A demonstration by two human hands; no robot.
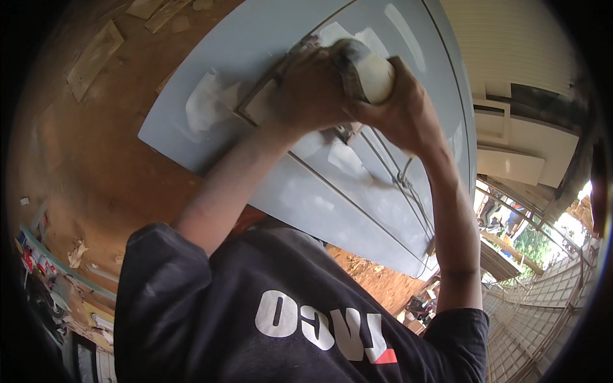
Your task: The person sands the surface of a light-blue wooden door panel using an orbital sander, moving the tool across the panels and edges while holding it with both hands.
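Both of my hands are on a hand-held power tool [373, 79] with an off-white and dark housing, which looks like a sander. My left hand [311, 91] grips its far left side and is blurred. Around the off-white end curls my right hand [402, 110], thumb and fingers apart on either side. Beneath the tool is a large grey-painted panel [297, 186] with pale smeared patches [203, 105] and dark straight grooves. The tool's working face is hidden by my hands. A knotted cord [404, 181] runs across the panel towards its near right corner.
Brown dirt floor [119, 158] with loose boards [96, 60] lies to the left. Pale panels and a frame [493, 119] stand at the right, above a wire-grid structure [536, 306]. Assorted items [43, 273] lie at the lower left. People [507, 215] show in the distance.
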